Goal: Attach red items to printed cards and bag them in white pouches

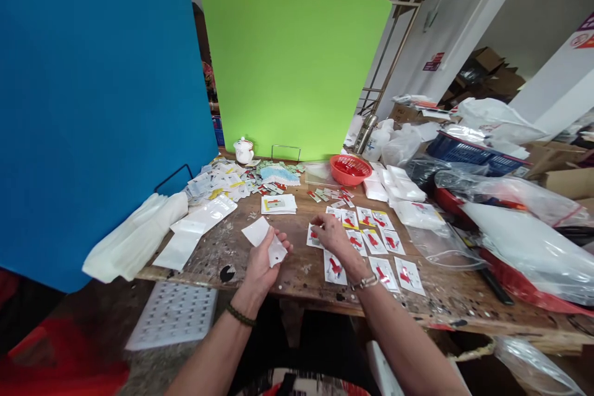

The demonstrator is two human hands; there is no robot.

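In my left hand [266,257] are white paper cards [257,232], held between thumb and fingers above the table's front part. My right hand [333,236] is bent down over a printed card [314,241] at the left end of several laid-out cards. Its fingertips are drawn together, and what they hold, if anything, is hidden. Small red pieces lie on the laid-out cards, such as the card [410,276] at lower right. Behind my hands rests a stack of white cards [286,205] with a printed top.
A red bowl [350,178] of red pieces stands at the back. Loose printed packets [218,178] are heaped at back left, near a white lidded pot [244,150]. White bags [139,229] hang over the left edge. Plastic bags [533,247] crowd the right side.
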